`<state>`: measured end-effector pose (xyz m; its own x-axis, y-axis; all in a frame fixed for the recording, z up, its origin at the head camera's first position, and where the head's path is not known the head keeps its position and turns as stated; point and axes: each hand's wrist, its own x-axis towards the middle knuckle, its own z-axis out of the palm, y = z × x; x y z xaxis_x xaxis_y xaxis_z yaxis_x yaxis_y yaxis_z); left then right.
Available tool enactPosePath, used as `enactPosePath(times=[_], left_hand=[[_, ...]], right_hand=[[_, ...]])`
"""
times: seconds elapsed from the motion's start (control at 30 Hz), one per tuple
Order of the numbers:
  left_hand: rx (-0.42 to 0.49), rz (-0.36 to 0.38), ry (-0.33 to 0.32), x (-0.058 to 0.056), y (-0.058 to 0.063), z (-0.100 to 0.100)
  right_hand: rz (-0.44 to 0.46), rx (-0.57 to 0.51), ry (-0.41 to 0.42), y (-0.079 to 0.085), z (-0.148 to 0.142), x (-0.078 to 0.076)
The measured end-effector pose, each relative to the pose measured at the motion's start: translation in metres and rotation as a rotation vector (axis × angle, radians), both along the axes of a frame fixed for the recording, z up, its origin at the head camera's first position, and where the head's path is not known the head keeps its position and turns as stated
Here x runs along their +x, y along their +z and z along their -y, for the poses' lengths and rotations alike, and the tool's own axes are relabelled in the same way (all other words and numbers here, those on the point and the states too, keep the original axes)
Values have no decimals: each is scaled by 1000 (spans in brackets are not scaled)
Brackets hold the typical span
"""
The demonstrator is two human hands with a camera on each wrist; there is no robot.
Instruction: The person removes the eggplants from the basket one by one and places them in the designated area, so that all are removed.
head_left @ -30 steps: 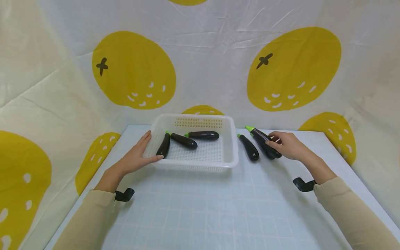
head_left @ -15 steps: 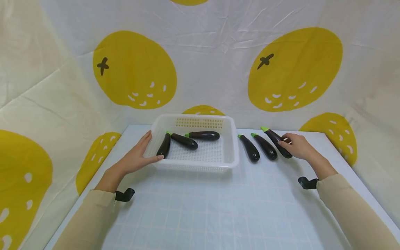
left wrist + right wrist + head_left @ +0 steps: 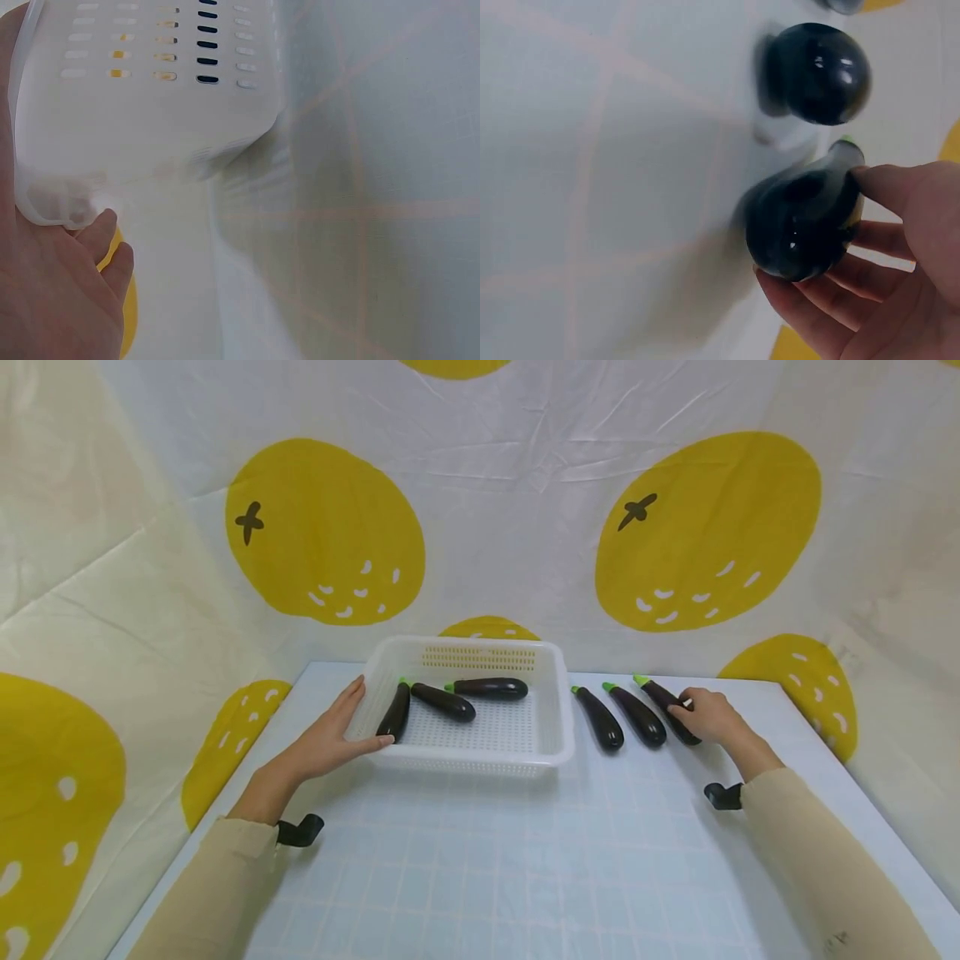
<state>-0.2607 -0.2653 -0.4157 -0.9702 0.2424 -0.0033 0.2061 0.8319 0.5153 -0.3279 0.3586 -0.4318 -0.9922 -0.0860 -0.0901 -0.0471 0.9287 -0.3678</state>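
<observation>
"Since half a second ago the right hand [image 3: 705,714] has lowered its dark eggplant [image 3: 662,701] to the table [image 3: 465,868], beside two other eggplants [image 3: 600,722] lying to that hand's left."

"Has it let go?"

"No, thumb and fingers are curled round the body, and the green stem points away from the hand, toward the far edge."

"And the left hand [image 3: 327,739]?"

"Same spot as then. Its fingers lie straight along the nearest wall of a white basket [image 3: 465,755], thumb at the front rim. Three more eggplants [image 3: 491,688] are inside, to the right of that hand."

"What's the surface like?"

"Pale blue with a faint grid, plain to see between the forearms. Soft shadows fall on it below both arms."

"And the room?"

"Beyond both hands hangs a creased white sheet [image 3: 510,527] printed with big yellow fruit [image 3: 322,543]. More printed cloth slopes up outside each arm, paler and creamier in tone."
</observation>
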Motion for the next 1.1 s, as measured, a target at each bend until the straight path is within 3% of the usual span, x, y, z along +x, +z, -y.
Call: enactPosePath(times=[0.23, 0.67, 1.1], left_hand=[[-2, -6, -7, 1, -1, 1], [8, 2, -7, 2, -1, 1], [15, 1, -5, 1, 0, 0]], right_hand=[[65, 14, -68, -2, 3, -1], [77, 23, -65, -3, 1, 2], [43, 26, -33, 12, -3, 16]])
